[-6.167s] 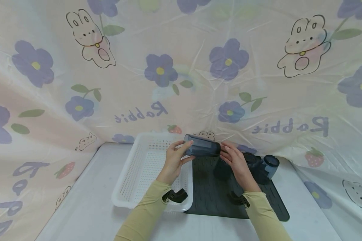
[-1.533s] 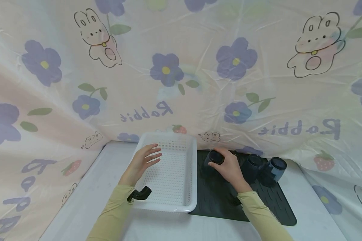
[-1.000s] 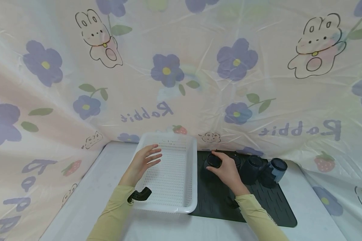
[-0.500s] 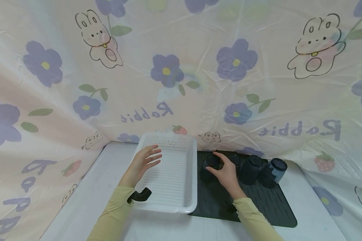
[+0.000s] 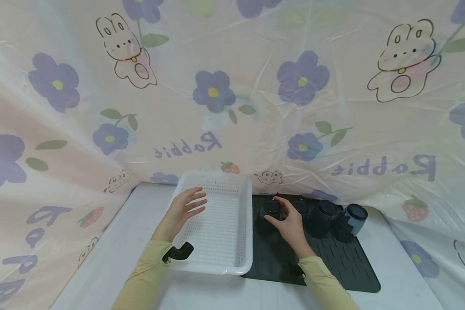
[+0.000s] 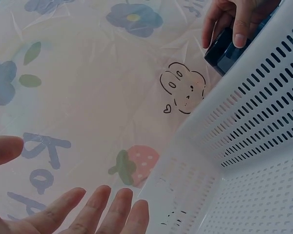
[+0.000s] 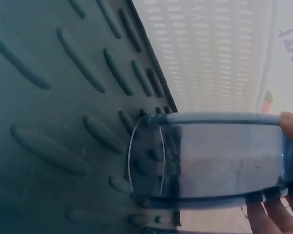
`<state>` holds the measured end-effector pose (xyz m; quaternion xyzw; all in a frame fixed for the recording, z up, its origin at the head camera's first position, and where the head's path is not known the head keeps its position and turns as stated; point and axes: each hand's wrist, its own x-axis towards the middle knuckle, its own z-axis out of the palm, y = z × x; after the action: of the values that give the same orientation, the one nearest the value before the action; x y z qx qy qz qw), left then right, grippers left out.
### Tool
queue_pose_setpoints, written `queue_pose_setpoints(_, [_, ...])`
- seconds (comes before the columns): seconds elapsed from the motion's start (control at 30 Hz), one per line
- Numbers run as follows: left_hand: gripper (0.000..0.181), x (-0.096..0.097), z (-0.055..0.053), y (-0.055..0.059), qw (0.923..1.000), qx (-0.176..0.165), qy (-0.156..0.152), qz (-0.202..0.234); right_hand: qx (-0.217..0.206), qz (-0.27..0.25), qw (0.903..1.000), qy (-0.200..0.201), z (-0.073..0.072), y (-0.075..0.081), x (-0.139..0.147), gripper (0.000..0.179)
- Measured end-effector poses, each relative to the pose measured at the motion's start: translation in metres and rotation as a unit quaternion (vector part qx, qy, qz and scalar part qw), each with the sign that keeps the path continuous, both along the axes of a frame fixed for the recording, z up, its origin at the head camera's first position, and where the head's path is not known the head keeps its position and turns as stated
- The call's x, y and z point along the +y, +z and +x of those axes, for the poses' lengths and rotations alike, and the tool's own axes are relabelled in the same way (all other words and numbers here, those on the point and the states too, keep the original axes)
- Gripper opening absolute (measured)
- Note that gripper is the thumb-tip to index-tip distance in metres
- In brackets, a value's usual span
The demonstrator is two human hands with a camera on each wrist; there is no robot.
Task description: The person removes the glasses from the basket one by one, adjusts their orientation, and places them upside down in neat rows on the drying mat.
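My right hand (image 5: 293, 224) grips a translucent dark blue tumbler (image 5: 270, 209) near its base, thumb on one side and fingers on the other. The tumbler is upside down at the left end of the black ridged mat (image 5: 271, 265). In the right wrist view, the tumbler's (image 7: 219, 158) wide rim is right at the mat's ridges. My left hand (image 5: 181, 214) hovers over the left side of a white perforated basket (image 5: 249, 232), fingers spread and holding nothing. The left wrist view shows its fingers (image 6: 95, 214) apart from the basket wall.
Three more dark tumblers stand upside down on the mat: one (image 5: 301, 207) partly behind my right hand, one (image 5: 322, 219) beside it, and one (image 5: 348, 224) farthest right. A patterned curtain (image 5: 252, 129) hangs close behind the mat and basket.
Earlier both hands held a tumbler sideways over the basket and mat. My left hand has let go and moved left. The right hand has turned the tumbler over onto the mat, shifting slightly nearer since.
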<state>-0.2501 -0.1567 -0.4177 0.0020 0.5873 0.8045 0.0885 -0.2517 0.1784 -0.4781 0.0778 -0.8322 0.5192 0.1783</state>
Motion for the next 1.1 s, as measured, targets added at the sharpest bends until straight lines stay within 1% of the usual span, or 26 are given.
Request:
queue_pose_setpoints(0.17, [0.051, 0.001, 0.0, 0.0, 1.0, 0.0, -0.003, 0.002, 0.018, -0.017, 0.9994, -0.024, -0.001, -0.001, -0.001, 0.066])
queue_pose_setpoints(0.23, [0.052, 0.001, -0.001, -0.001, 0.9999, 0.002, -0.009, 0.004, 0.02, -0.01, 0.9993, -0.031, -0.001, -0.001, -0.001, 0.066])
queue_pose_setpoints(0.33, [0.052, 0.001, -0.002, -0.001, 0.9999, 0.001, -0.01, 0.005, 0.013, 0.009, 0.9992, -0.035, 0.0, -0.001, -0.001, 0.066])
queue_pose_setpoints(0.53, [0.05, 0.0, -0.001, 0.001, 1.0, 0.003, -0.003, -0.007, 0.006, 0.049, 0.9987, -0.016, 0.001, 0.001, 0.003, 0.065])
queue_pose_setpoints(0.63, [0.052, -0.003, 0.0, 0.003, 0.9998, 0.005, -0.003, -0.017, 0.015, 0.067, 0.9977, -0.004, 0.001, 0.003, 0.005, 0.063])
queue_pose_setpoints(0.73, [0.053, -0.005, 0.001, 0.005, 0.9998, 0.006, -0.005, -0.019, 0.021, 0.08, 0.9966, -0.005, 0.001, 0.006, 0.006, 0.062])
queue_pose_setpoints(0.93, [0.051, -0.008, 0.0, 0.008, 0.9997, 0.007, -0.009, -0.021, 0.007, 0.084, 0.9964, -0.011, 0.002, 0.011, 0.004, 0.061])
queue_pose_setpoints(1.1, [0.049, -0.009, 0.0, 0.009, 0.9994, 0.011, -0.008, -0.031, -0.011, 0.07, 0.9974, 0.01, 0.005, 0.017, 0.008, 0.058])
